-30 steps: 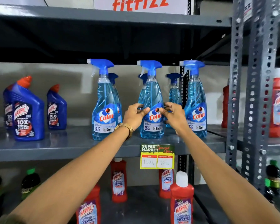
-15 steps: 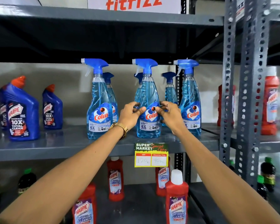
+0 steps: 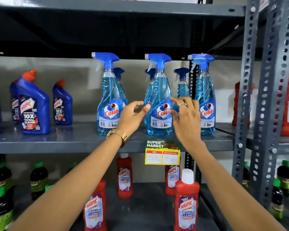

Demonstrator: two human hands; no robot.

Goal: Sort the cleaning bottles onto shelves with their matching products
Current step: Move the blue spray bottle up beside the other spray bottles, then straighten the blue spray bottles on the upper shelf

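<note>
Grey metal shelf (image 3: 57, 144), store aisle. Middle Colin spray bottle (image 3: 160, 104) stands upright w/ matching blue sprays, front row. Your left hand (image 3: 132, 115) and right hand (image 3: 185, 119) flank it, fingers spread, gripping nothing. Judgement: placement looks done; check label faces fwd, don't bump neighbours pulling away.

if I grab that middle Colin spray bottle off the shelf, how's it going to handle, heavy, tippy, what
The middle Colin spray bottle looks nearly full of blue liquid, so probably fairly heavy for its size. It is tall with a narrow base and a trigger head on top, so a sideways push may tip it into its neighbours. The smooth clear plastic could be slippery.
</note>
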